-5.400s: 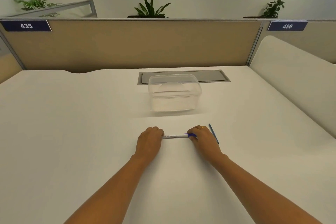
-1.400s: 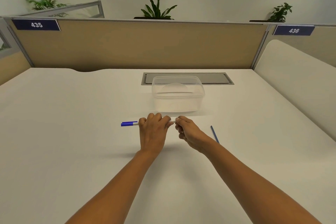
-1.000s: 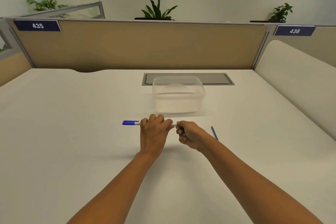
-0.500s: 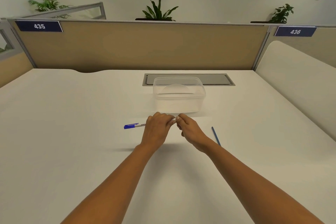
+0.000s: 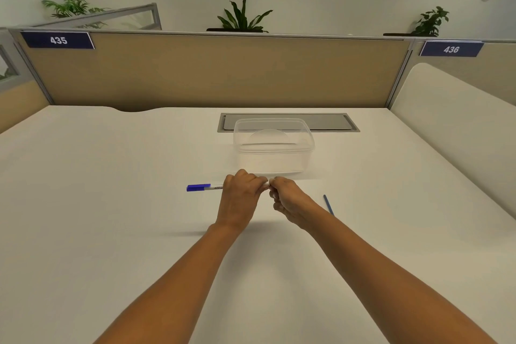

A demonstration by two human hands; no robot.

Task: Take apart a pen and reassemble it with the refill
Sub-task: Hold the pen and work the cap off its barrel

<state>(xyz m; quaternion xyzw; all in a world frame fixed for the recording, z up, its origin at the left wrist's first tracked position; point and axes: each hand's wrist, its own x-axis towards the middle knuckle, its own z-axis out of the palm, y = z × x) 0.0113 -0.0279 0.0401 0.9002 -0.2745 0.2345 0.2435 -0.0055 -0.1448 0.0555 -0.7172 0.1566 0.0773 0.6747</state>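
A white pen [image 5: 208, 187] with a blue cap is held level above the table, its capped end sticking out to the left. My left hand [image 5: 240, 198] is closed around the pen's barrel. My right hand [image 5: 287, 200] pinches the pen's right end with its fingertips, right against the left hand; that end is mostly hidden by the fingers. A thin blue refill [image 5: 328, 204] lies on the table to the right, partly behind my right forearm.
A clear plastic container [image 5: 273, 145] stands just beyond my hands. Behind it a grey cable hatch [image 5: 329, 121] is set into the white table. A beige partition closes the back and a cream divider rises on the right.
The pen has been turned round since the earliest frame, so the blue cap points left. In the last second the hands stay together at the right end, shifting only slightly.
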